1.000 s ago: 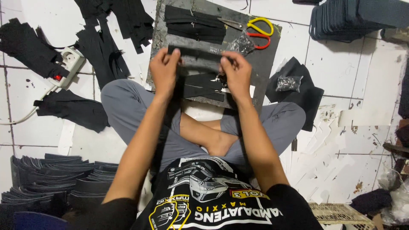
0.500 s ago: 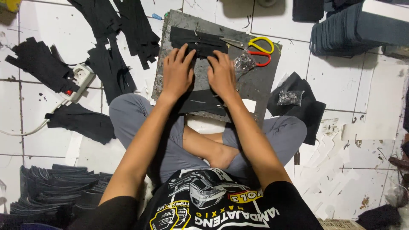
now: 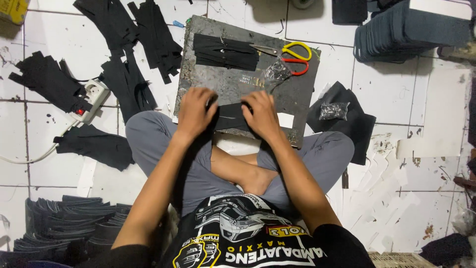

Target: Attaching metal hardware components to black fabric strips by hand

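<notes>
Both hands slid back toward board's near edge: left hand [image 3: 196, 111], right hand [image 3: 262, 115] curled, pinching black fabric piece [image 3: 232, 117] flat against grey work board [image 3: 238, 84], keeps it steady.

bare grey board [image 3: 238, 87] lies open ahead, with scissors [image 3: 292, 55] (right) and black strips [image 3: 225, 52] beyond.

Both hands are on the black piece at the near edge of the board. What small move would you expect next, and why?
Probably a small press to flatten the black piece on the grey board. The left hand and right hand hold its two ends, it lies by the board's near edge, and the scissors lie untouched at the far side.
</notes>
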